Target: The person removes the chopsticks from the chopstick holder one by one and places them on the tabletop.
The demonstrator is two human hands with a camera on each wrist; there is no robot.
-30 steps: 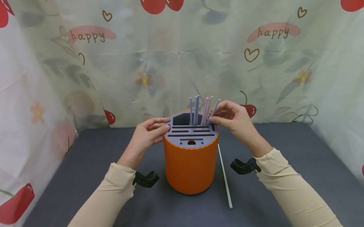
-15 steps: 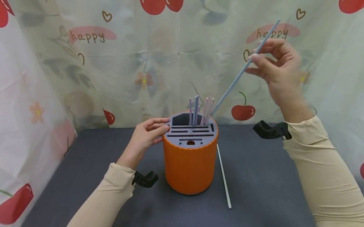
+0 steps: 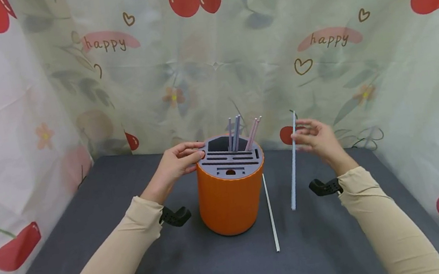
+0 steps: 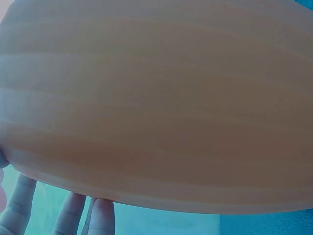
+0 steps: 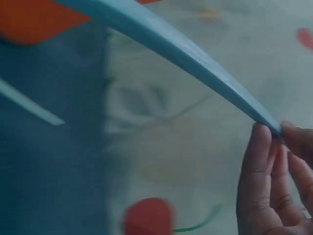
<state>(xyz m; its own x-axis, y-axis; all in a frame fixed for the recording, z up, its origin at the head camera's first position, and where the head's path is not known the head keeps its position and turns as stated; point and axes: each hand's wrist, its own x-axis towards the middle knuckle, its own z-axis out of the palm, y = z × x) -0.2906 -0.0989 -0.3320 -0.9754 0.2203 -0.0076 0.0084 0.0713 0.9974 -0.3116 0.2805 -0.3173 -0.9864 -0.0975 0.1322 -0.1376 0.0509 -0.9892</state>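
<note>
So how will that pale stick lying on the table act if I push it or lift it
The pale stick looks stiff, lying quite straight on the dark table. It's probably light, being so slim. It might roll when pushed, though the blue stick in the right hand seems flat-sided, and similar sides here would resist rolling.

2 beige sleeves (image 3: 113, 266); 2 black wrist mounts (image 3: 177, 216), apparently perforated.
</note>
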